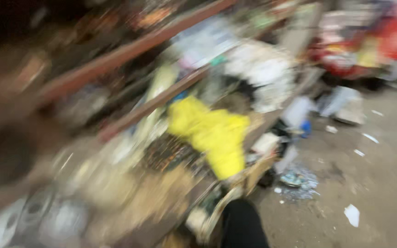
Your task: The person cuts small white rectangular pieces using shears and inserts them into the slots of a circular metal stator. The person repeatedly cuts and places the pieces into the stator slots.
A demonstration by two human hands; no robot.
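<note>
The frame is heavily blurred. No hand shows in the head view, so nothing is held, and whether either grip is wide or closed cannot be told. A bright yellow bundle (212,133), perhaps cloth or plastic, lies in the middle of a crowded shelf (129,50) with reddish-brown rails running up to the far right. White bags (263,73) sit just beyond it. A dark sleeve or leg (243,225) shows near the bottom edge. Right lies a dirty floor (373,165) with paper scraps; no work is visibly under way

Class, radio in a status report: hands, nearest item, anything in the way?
Neither hand in view. Picture badly blurred. Yellow bundle lies on the cluttered shelf. White scraps litter the floor.
</note>
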